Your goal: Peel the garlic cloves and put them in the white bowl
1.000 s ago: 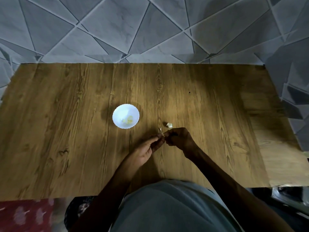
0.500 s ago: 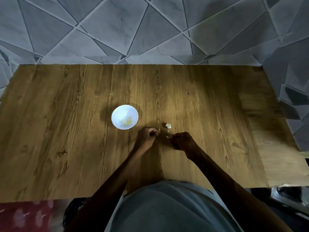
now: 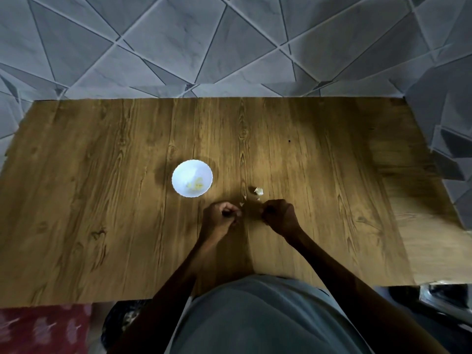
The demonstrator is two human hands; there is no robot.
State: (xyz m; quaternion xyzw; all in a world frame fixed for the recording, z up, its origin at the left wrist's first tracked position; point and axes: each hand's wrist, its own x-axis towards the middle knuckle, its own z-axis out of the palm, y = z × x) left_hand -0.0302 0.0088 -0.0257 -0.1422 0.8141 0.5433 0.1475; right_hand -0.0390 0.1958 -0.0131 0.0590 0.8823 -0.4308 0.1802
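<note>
A small white bowl (image 3: 178,172) stands on the wooden table, holding a few yellowish peeled cloves (image 3: 196,185). One pale garlic piece (image 3: 259,191) lies on the table to the right of the bowl. Just below it, my left hand (image 3: 221,217) and my right hand (image 3: 280,215) rest on the table a short gap apart, both with fingers curled in. The left hand's fingertips pinch a small garlic clove that is mostly hidden. Nothing shows in the right hand's curled fingers. Tiny white peel bits (image 3: 242,204) lie between the hands.
The wooden table (image 3: 102,226) runs to a grey tiled wall at the back. Its right side carries a lighter board (image 3: 421,238). A red patterned cloth (image 3: 43,328) lies below the table's near left edge. My grey-clad body fills the bottom centre.
The hands were joined at the fingertips on one clove; they have pulled apart. The left hand moved left toward the bowl and the right hand stayed close to the garlic piece.
</note>
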